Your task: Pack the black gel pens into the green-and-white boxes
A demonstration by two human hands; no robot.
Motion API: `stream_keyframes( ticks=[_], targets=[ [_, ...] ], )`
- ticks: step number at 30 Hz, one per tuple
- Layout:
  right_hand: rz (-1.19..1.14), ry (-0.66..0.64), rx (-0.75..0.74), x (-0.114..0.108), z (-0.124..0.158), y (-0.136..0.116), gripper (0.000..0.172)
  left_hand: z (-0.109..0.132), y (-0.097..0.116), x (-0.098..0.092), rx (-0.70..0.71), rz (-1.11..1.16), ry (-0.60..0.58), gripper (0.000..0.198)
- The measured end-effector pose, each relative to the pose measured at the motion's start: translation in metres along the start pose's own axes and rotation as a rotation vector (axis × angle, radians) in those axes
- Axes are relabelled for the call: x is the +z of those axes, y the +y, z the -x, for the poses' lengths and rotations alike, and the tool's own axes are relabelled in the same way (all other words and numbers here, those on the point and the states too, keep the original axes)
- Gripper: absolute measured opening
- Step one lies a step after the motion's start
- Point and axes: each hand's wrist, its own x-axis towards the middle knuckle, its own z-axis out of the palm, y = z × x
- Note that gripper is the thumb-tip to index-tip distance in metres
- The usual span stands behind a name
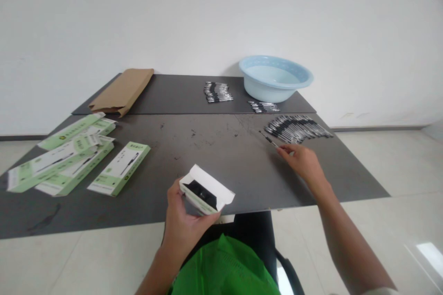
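Note:
My left hand is wrapped round a small white and green pen box, its flap open and its mouth facing me. Something dark shows inside the box, too dim to make out. Off to the right, my right hand pinches one pen by its end; the pen's tip points away to the upper left. Just beyond that hand, a fanned row of black and clear pens lies on the dark table.
Several green and white pen boxes lie in a loose pile at the left, with one single box beside them. Behind stands a brown paper bag. Two smaller pen groups lie near a light blue basin at the back.

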Motion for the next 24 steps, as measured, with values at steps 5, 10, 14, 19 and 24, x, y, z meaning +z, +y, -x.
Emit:
stream_keyframes(
  ticks=[5, 10, 14, 19, 24],
  targets=[
    [-0.329, 0.110, -0.025, -0.010, 0.044, -0.030, 0.046, 0.005, -0.004, 0.012, -0.022, 0.040, -0.044, 0.086],
    [-0.656, 0.258, -0.124, -0.017, 0.088, -0.084, 0.044, 0.009, -0.001, 0.026, -0.015, 0.064, -0.099, 0.090],
    [-0.944, 0.268, -0.342, -0.024, 0.117, -0.138, 0.017, 0.006, 0.012, 0.028, 0.060, 0.035, -0.129, 0.085],
    [-0.827, 0.229, -0.578, -0.024, 0.133, -0.163, 0.015, 0.006, 0.024, 0.021, 0.153, -0.107, -0.108, 0.087],
    [-0.517, 0.193, -0.599, -0.026, 0.133, -0.161, 0.014, 0.009, 0.030, 0.016, 0.199, -0.169, -0.120, 0.088]
  ],
)
